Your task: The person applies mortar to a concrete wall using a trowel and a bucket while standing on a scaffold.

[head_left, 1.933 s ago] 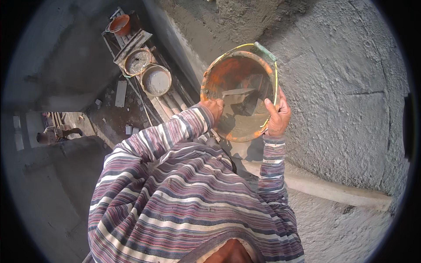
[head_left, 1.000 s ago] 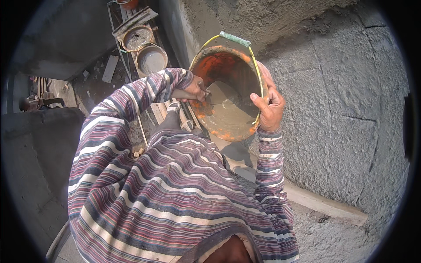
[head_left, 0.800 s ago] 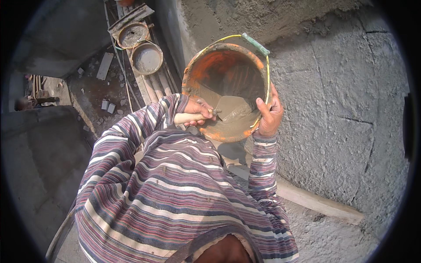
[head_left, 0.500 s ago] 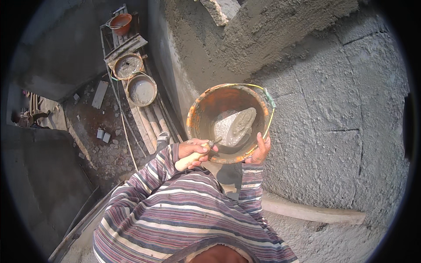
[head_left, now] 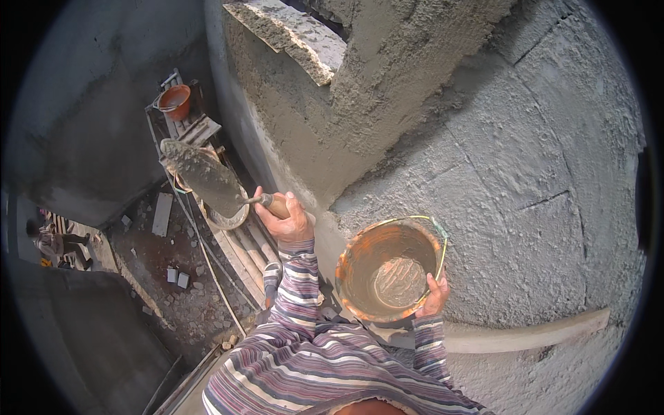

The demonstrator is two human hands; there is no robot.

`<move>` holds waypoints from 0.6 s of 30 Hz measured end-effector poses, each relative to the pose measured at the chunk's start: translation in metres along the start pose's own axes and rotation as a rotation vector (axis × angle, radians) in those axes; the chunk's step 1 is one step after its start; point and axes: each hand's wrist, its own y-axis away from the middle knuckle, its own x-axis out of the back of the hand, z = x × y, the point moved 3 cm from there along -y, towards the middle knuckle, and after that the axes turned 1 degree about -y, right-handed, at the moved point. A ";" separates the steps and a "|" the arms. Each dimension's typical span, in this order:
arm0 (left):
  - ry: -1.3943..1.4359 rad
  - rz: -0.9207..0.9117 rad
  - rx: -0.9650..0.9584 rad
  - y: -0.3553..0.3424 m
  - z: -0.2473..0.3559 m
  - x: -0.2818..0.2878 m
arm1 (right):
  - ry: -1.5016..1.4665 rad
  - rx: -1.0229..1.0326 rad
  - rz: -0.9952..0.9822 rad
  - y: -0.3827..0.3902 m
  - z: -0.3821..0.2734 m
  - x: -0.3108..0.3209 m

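In my left hand [head_left: 289,223] is the wooden handle of a trowel [head_left: 207,178], raised out to the left with grey mortar on its broad blade. My right hand [head_left: 434,297] grips the rim of an orange bucket [head_left: 360,257] smeared with dried mortar, tilted so its inside shows. At the bottom of the bucket lies a little wet mortar [head_left: 401,282] with ridged marks. The bucket's yellow-green handle rests along the right side of the rim. Part of the scaffold behind the trowel is hidden by its blade.
A plank-and-pole scaffold [head_left: 238,249] on the left carries an orange bucket [head_left: 174,102] and partly hidden mortar buckets. Below it are rubble and white blocks [head_left: 178,277]. Rough plastered wall [head_left: 512,228] rises on the right, above a wooden board [head_left: 526,335]. Another person [head_left: 62,242] is far left.
The trowel has come up out of the bucket with mortar on it and swung left and away. The bucket sits lower and farther right in view, holding less mortar.
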 end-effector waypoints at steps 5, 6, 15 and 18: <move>-0.425 -0.445 -0.006 0.055 -0.043 -0.094 | -0.011 -0.057 0.014 0.012 0.016 0.012; -0.358 -0.691 -0.094 0.100 -0.022 -0.091 | -0.020 -0.118 0.052 0.022 0.019 0.017; -0.532 -1.653 -0.376 0.123 0.019 0.030 | -0.217 -0.116 0.037 0.012 0.031 0.017; -0.931 -1.888 -0.367 0.081 0.003 0.042 | -0.270 -0.126 -0.038 0.006 0.019 -0.001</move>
